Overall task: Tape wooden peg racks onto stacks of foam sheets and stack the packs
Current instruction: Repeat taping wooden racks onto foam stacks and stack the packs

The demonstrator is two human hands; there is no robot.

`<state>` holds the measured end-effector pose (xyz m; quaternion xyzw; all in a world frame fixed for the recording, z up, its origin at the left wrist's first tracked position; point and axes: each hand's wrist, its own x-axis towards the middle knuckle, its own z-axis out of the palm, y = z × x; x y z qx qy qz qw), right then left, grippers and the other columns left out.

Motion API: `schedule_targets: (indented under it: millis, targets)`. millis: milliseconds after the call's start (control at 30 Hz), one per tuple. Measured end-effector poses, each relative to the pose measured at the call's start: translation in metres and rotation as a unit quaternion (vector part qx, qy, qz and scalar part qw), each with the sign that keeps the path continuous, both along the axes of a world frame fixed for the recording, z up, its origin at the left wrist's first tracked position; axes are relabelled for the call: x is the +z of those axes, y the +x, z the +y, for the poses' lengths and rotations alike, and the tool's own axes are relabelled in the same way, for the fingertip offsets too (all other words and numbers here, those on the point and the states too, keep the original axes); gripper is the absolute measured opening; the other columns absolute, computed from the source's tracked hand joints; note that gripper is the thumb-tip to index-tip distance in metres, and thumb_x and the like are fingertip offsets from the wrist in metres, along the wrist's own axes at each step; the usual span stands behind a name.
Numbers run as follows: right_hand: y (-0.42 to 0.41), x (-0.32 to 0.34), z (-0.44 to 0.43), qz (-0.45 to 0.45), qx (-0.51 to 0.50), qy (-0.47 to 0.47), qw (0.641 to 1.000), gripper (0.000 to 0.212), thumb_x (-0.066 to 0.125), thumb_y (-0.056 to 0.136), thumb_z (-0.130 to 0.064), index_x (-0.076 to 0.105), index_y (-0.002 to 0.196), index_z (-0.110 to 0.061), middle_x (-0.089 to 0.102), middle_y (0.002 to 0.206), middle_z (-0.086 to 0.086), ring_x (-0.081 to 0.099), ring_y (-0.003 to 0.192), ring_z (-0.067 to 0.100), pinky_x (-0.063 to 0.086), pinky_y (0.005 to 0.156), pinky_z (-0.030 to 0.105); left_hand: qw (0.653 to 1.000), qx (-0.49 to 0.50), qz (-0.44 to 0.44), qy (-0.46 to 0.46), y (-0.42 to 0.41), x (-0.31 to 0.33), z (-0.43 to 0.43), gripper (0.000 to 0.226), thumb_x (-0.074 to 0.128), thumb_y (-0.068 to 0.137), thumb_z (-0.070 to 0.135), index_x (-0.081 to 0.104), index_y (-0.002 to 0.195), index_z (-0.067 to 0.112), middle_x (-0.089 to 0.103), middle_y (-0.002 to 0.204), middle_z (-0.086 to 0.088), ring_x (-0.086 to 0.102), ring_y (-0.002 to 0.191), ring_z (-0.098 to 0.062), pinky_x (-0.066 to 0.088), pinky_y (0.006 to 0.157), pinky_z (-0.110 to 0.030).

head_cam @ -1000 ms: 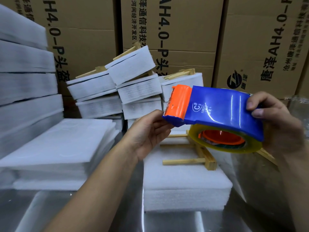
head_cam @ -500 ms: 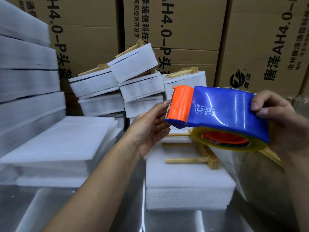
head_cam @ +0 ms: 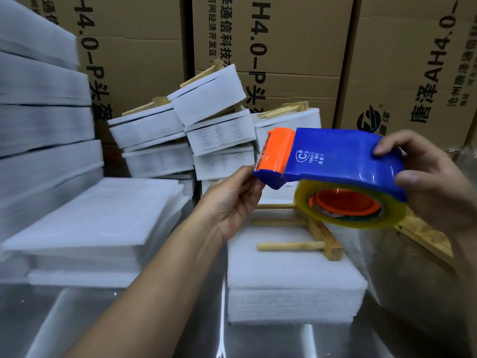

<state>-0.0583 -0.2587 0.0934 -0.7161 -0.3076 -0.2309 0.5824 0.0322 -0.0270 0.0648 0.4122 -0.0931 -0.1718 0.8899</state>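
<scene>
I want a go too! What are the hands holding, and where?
Right hand grips the tape dispenser by its blue rear; left hand holds its orange front end.

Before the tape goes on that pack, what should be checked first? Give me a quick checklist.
1. Tape dispenser gripped by the right hand: ok.
2. Left hand at the dispenser's toothed end: ok.
3. Loose tape end pulled free: cannot tell.
4. Tape roll has tape on it: ok.
5. Wooden rack lying flat on the foam stack: ok.
6. Rack's far end in place: hidden behind the dispenser, cannot tell.
</scene>
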Motion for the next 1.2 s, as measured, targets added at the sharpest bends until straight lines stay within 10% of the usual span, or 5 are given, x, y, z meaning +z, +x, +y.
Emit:
schedule_targets:
  millis: [333,600,833,1200]
  targets:
    - [-0.002,-0.002,0.002,-0.020,-0.184,-0.176,0.967,0.065,0.080,0.035,-0.073,0.059,0.090,-0.044,0.048,0.121,-0.018,0.053,0.109,-0.001,0.055,0.080,0.020,0.993,-0.041,0.107,-0.030,0.001,-0.004,-0.004,0.008,0.064,0.085,0.012,0.059,0.085,0.005,0.056,0.071,-0.004,0.053,0.053,-0.007,0.048,0.040,-0.013]
    - [0.005,-0.009,-0.008,0.032,-0.165,-0.176,0.970,0.040,0.073,0.070,0.002,0.068,0.093,-0.032,0.069,0.098,-0.006,0.064,0.091,0.008,0.053,0.073,0.013,0.998,-0.051,0.022,0.043,-0.003,-0.010,-0.015,0.014,0.065,0.083,0.007,0.068,0.069,0.007,0.068,0.064,-0.002,0.061,0.051,-0.006,0.048,0.049,-0.012]
    - [0.012,-0.018,-0.022,0.206,-0.124,-0.170,0.956,0.050,0.077,0.066,-0.004,0.043,0.100,-0.020,0.072,0.094,-0.003,0.070,0.089,0.020,0.060,0.066,0.033,0.998,-0.051,0.013,0.036,-0.003,-0.011,-0.014,0.028,0.064,0.083,0.008,0.073,0.057,0.008,0.067,0.062,-0.003,0.060,0.046,-0.005,0.049,0.045,-0.011]
    - [0.012,0.033,-0.001,0.036,-0.040,-0.097,0.994,0.042,0.083,0.049,-0.063,0.068,0.076,-0.035,0.068,0.094,-0.008,0.065,0.089,0.012,0.056,0.070,0.025,0.998,0.040,-0.043,0.006,-0.003,0.012,0.009,0.033,0.065,0.083,0.006,0.071,0.051,0.008,0.067,0.057,-0.004,0.063,0.047,-0.004,0.048,0.043,-0.012]
